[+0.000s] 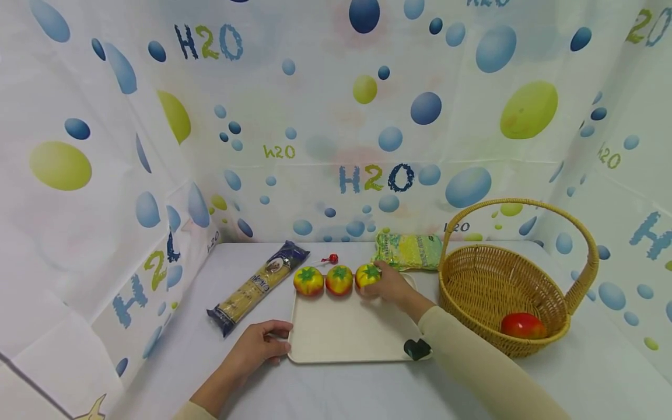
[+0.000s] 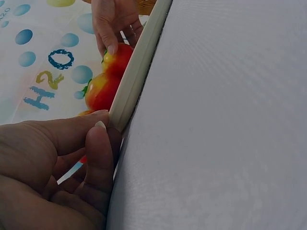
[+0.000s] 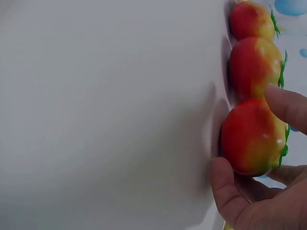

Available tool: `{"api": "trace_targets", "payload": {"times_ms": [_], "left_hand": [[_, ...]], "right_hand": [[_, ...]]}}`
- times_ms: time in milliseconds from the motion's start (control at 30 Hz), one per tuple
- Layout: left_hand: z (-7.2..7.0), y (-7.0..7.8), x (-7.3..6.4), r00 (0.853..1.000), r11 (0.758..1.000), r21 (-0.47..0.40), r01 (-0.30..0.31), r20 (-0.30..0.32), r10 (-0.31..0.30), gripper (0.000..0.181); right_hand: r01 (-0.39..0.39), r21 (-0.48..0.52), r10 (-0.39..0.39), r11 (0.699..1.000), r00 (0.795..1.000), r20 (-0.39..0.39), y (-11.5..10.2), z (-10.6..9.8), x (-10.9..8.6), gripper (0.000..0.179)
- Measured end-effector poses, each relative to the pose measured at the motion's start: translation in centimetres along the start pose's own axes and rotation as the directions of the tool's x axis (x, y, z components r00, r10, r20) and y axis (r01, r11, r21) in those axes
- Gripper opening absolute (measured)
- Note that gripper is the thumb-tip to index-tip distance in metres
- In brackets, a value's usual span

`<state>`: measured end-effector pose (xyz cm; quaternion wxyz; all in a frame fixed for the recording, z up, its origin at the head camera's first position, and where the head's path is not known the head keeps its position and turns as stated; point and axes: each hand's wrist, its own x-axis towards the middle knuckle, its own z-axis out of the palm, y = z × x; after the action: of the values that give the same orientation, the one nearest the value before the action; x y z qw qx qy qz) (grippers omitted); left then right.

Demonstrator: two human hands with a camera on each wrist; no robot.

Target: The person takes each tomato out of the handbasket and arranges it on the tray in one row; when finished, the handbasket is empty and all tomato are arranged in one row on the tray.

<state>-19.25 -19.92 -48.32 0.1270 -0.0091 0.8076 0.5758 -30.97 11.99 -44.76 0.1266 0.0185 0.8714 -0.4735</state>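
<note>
Three yellow-and-red tomatoes with green tops stand in a row along the far edge of a cream tray (image 1: 341, 332): a left one (image 1: 308, 282), a middle one (image 1: 339, 281) and a right one (image 1: 366, 274). My right hand (image 1: 391, 287) holds the right tomato; in the right wrist view, thumb and fingers curve round this tomato (image 3: 252, 139), which sits close against the middle one (image 3: 254, 67). At the tray's left side, my left hand (image 1: 259, 344) grips the rim (image 2: 139, 67) between thumb and fingers, as the left wrist view shows.
A spaghetti pack (image 1: 257, 289) lies left of the tray, and a red lollipop (image 1: 332, 258) behind it. Back right is a green-and-yellow packet (image 1: 409, 251). A wicker basket (image 1: 483, 274) with a tall handle holds a red mango (image 1: 523, 325), close to the right forearm.
</note>
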Motion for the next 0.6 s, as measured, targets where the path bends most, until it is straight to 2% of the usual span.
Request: {"api": "trace_targets", "payload": {"times_ms": [367,600], "left_hand": [[0.0,-0.2,0.2,1.0,1.0,0.01,0.002,-0.003,-0.002,0.046],[0.1,-0.5,0.3,1.0,1.0,0.007,0.01,-0.007,-0.01,0.046]], "right_hand": [[0.01,0.024,-0.01,1.0,1.0,0.018,0.2,-1.1,-0.7,0.092],[0.054,0.018,-0.055,0.998,0.997,0.057,0.6,-2.6,-2.7,0.089]]}}
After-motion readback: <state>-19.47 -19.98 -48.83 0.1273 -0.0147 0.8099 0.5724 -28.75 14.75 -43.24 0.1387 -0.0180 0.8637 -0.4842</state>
